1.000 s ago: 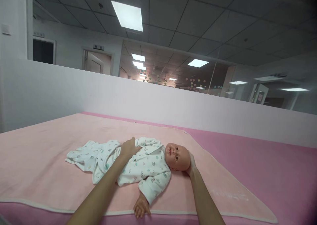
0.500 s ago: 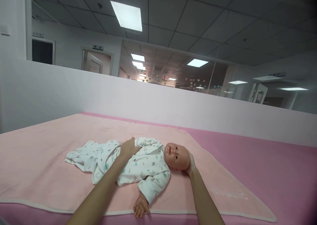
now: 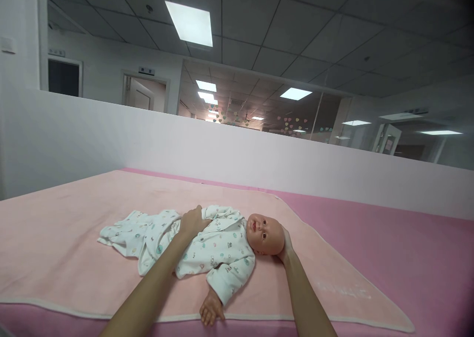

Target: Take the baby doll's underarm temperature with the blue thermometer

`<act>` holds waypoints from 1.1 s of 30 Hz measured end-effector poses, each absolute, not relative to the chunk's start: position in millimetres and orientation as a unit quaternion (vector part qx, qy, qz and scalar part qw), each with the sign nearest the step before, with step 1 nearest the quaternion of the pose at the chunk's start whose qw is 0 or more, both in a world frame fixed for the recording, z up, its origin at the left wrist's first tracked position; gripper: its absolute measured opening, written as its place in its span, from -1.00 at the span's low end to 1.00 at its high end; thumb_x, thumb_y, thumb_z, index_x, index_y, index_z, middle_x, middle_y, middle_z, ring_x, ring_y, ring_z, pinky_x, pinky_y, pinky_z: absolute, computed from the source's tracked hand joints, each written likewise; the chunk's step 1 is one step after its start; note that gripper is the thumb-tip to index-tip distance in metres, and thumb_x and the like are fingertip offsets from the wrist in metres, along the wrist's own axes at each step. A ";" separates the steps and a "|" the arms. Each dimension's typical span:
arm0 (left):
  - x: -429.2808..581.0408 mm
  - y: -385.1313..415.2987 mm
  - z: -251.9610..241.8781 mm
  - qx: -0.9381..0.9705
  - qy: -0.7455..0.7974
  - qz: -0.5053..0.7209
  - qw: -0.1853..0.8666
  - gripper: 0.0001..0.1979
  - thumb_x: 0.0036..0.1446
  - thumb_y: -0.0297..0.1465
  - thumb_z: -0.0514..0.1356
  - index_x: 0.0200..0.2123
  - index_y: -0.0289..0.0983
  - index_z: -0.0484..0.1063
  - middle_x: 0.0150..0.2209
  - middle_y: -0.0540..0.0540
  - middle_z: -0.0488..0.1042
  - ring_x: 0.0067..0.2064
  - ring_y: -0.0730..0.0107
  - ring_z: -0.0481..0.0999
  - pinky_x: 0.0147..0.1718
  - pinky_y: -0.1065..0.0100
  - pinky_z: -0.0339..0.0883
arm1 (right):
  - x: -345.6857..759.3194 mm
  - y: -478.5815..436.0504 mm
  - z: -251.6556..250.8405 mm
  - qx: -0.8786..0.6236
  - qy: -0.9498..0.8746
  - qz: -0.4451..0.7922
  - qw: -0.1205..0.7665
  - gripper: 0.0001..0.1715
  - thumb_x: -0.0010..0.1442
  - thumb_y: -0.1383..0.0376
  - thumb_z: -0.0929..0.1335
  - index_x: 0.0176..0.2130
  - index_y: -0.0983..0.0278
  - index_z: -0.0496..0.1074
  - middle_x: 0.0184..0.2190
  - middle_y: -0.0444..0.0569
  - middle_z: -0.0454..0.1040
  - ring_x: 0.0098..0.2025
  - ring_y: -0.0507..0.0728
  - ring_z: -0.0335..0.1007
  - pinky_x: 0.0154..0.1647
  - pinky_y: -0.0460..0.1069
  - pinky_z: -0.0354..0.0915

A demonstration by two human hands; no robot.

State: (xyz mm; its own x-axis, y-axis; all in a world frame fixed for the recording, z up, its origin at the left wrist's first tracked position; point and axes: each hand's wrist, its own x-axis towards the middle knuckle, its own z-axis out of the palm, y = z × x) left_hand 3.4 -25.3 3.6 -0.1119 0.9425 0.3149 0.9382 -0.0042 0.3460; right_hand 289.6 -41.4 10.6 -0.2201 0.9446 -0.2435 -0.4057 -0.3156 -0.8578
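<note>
A baby doll [image 3: 264, 234] lies on its back on a peach mat [image 3: 74, 248], its head to the right. It wears a white printed outfit [image 3: 222, 248], whose legs stretch left. One doll hand rests near the mat's front edge. My left hand [image 3: 194, 222] lies over the doll's middle, closed around something at its far side, perhaps the doll's other hand or sleeve; my palm hides it. At the crown of the doll's head, my right hand [image 3: 287, 244] cups the back of it, with most fingers hidden beneath.
Pink padding [image 3: 370, 228] extends beyond the mat at the right and along the front edge. A low white wall [image 3: 237, 151] runs behind the mat. Above it are windows, doors and lit ceiling panels.
</note>
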 end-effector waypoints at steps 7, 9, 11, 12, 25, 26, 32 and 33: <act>3.8 -25.1 3.6 0.665 0.707 0.242 0.006 -0.64 -0.08 -0.13 0.01 -0.32 -0.30 0.16 -0.29 -0.20 0.43 -0.23 0.05 0.42 -0.42 0.29 0.17 | 284.6 -48.7 17.5 -0.400 -0.316 0.698 0.502 -0.54 0.14 0.11 0.09 -0.28 0.36 0.37 -0.40 0.09 0.46 -0.35 0.14 0.42 -0.30 0.07 0.34; 4.0 -24.8 3.8 0.666 0.706 0.241 0.006 -0.64 -0.08 -0.13 0.00 -0.32 -0.30 0.16 -0.29 -0.20 0.43 -0.23 0.05 0.42 -0.42 0.29 0.17 | 284.6 -48.3 16.8 -0.401 -0.317 0.697 0.503 -0.52 0.14 0.11 0.08 -0.29 0.37 0.38 -0.38 0.10 0.46 -0.35 0.13 0.42 -0.29 0.07 0.33; 4.1 -24.7 3.8 0.667 0.705 0.241 0.005 -0.64 -0.08 -0.13 0.00 -0.32 -0.30 0.16 -0.29 -0.20 0.43 -0.24 0.06 0.42 -0.42 0.29 0.17 | 285.1 -47.1 15.5 -0.393 -0.313 0.698 0.510 -0.53 0.14 0.12 0.09 -0.29 0.37 0.38 -0.34 0.10 0.46 -0.32 0.11 0.42 -0.24 0.06 0.32; 4.1 -24.6 3.6 0.667 0.704 0.242 0.004 -0.64 -0.08 -0.13 0.00 -0.32 -0.30 0.16 -0.30 -0.20 0.43 -0.24 0.06 0.42 -0.42 0.29 0.17 | 285.7 -46.3 14.7 -0.389 -0.311 0.699 0.513 -0.53 0.13 0.12 0.09 -0.29 0.37 0.38 -0.32 0.10 0.46 -0.30 0.11 0.42 -0.22 0.07 0.32; 2.7 -25.1 -0.8 0.684 0.648 0.334 0.004 -0.56 -0.03 -0.07 -0.02 -0.18 -0.26 0.26 -0.18 -0.15 0.38 -0.10 0.13 0.31 -0.20 0.21 0.17 | 304.4 -18.3 -11.5 -0.304 -0.254 0.733 0.553 -0.44 -0.04 0.09 0.25 -0.10 0.37 0.33 -0.11 0.12 0.39 -0.08 0.26 0.34 -0.08 0.15 0.29; 2.2 -24.9 -1.3 0.685 0.643 0.342 0.014 -0.53 -0.03 -0.08 -0.01 -0.12 -0.25 0.25 -0.15 -0.14 0.37 -0.07 0.13 0.29 -0.15 0.20 0.15 | 303.6 -17.2 -12.1 -0.301 -0.249 0.726 0.566 -0.44 -0.05 0.09 0.24 -0.11 0.38 0.33 -0.12 0.13 0.40 -0.09 0.27 0.34 -0.09 0.17 0.29; 6.3 -33.6 5.2 0.698 0.598 0.392 0.039 -0.47 0.01 -0.12 0.00 0.04 -0.19 0.16 0.04 -0.11 0.26 0.07 0.19 0.19 0.07 0.11 -0.03 | 296.6 -12.6 -7.9 -0.413 -0.210 0.552 0.693 -0.57 -0.06 0.13 0.21 -0.31 0.39 0.38 -0.38 0.13 0.47 -0.31 0.26 0.40 -0.26 0.17 0.34; 8.9 -37.9 7.9 0.709 0.582 0.397 0.038 -0.49 0.02 -0.12 0.00 0.04 -0.17 0.17 0.05 -0.10 0.25 0.08 0.19 0.18 0.10 0.07 -0.10 | 295.6 -11.9 -6.6 -0.453 -0.211 0.482 0.720 -0.61 -0.07 0.15 0.21 -0.34 0.39 0.38 -0.42 0.13 0.47 -0.35 0.23 0.39 -0.30 0.13 0.34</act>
State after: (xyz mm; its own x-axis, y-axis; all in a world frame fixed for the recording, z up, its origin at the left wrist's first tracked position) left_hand 8.9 -37.9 7.9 0.0073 0.8547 0.5190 0.7945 -0.3202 0.5161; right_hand 295.6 -11.9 -6.6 0.4468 0.8847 -0.1330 -0.5018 0.1248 -0.8559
